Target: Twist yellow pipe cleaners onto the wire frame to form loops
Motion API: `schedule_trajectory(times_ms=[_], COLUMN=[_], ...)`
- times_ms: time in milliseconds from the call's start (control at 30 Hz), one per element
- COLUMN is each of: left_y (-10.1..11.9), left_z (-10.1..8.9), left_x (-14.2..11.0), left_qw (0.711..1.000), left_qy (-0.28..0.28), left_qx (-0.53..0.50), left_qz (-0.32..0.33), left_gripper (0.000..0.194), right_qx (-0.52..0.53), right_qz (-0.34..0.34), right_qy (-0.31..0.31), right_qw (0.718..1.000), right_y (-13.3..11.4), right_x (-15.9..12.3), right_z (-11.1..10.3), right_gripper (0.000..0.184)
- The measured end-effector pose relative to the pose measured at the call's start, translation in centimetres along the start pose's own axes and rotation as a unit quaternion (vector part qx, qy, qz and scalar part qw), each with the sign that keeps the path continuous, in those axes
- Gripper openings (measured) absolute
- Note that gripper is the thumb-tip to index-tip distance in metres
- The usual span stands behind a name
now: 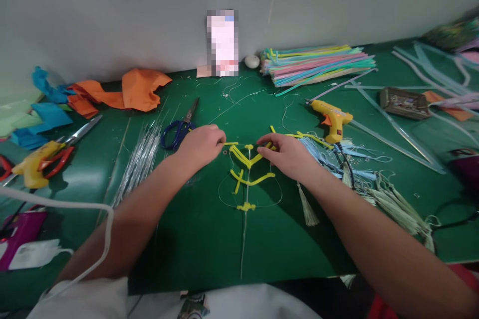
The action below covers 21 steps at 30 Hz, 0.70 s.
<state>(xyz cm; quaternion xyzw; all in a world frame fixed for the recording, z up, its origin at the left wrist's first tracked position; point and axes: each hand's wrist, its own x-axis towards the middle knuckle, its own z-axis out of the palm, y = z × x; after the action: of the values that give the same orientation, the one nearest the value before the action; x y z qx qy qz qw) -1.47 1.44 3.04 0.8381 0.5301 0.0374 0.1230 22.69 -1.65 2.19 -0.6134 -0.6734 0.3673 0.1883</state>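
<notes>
A figure of thin wire with bent yellow pipe cleaners [251, 179] lies flat on the green table in front of me. It has a V-shaped yellow piece, a curved piece below and yellow knots along a straight wire stem. Just left of its top, my left hand [202, 145] is closed in a pinch, a short yellow pipe cleaner end [231, 143] sticking out from the fingertips. The fingers of my right hand [286, 153] are closed on the upper right arm of the yellow V. More yellow pipe cleaner runs behind that hand.
Blue-handled scissors [175, 132] and silvery strands [142, 162] lie left. A yellow glue gun [332, 118], blue tassels [359, 159] and a small box [404, 103] are right. Behind are a pastel pipe cleaner bundle [318, 66], orange paper [142, 90] and a blurred phone [223, 42].
</notes>
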Motion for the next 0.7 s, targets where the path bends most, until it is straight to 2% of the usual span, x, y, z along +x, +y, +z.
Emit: schedule_trajectory(times_ms=[67, 167, 233, 333, 433, 500, 567, 700], left_y=[0.3, 0.7, 1.0, 1.5, 2.1, 2.4, 2.5, 2.2], left_z=[-0.2, -1.1, -1.8, -2.6, -3.2, -3.4, -3.3, -2.4], left_x=[0.0, -0.2, -0.5, -0.8, 0.0, 1.8, 4.6, 12.3], left_qw=[0.999, 0.994, 0.992, 0.998, 0.993, 0.987, 0.986, 0.971], left_qy=[-0.001, -0.023, -0.033, 0.021, 0.088, 0.103, 0.117, 0.177], left_qx=[0.031, 0.090, 0.095, 0.033, -0.074, -0.120, -0.117, -0.162], left_qz=[-0.007, -0.056, -0.076, -0.052, -0.006, 0.026, 0.026, 0.014], left_gripper=[0.021, 0.022, 0.021, 0.021, 0.023, 0.022, 0.018, 0.011], right_qx=[-0.020, -0.040, -0.049, -0.047, -0.051, -0.065, -0.084, -0.114], right_qz=[-0.016, -0.036, -0.048, -0.052, -0.066, -0.083, -0.097, -0.121], right_qy=[0.004, 0.014, 0.019, 0.019, 0.029, 0.042, 0.052, 0.062], right_qw=[1.000, 0.998, 0.997, 0.997, 0.996, 0.993, 0.990, 0.984], right_y=[0.1, 0.3, 0.4, 0.4, 0.5, 0.5, 0.5, 0.5], right_x=[0.0, 0.1, 0.1, 0.3, 0.4, 0.4, 0.3, 0.3], right_z=[0.0, 0.0, 0.1, 0.3, 0.6, 0.8, 0.9, 1.1], right_gripper=[0.027, 0.025, 0.024, 0.022, 0.020, 0.019, 0.019, 0.019])
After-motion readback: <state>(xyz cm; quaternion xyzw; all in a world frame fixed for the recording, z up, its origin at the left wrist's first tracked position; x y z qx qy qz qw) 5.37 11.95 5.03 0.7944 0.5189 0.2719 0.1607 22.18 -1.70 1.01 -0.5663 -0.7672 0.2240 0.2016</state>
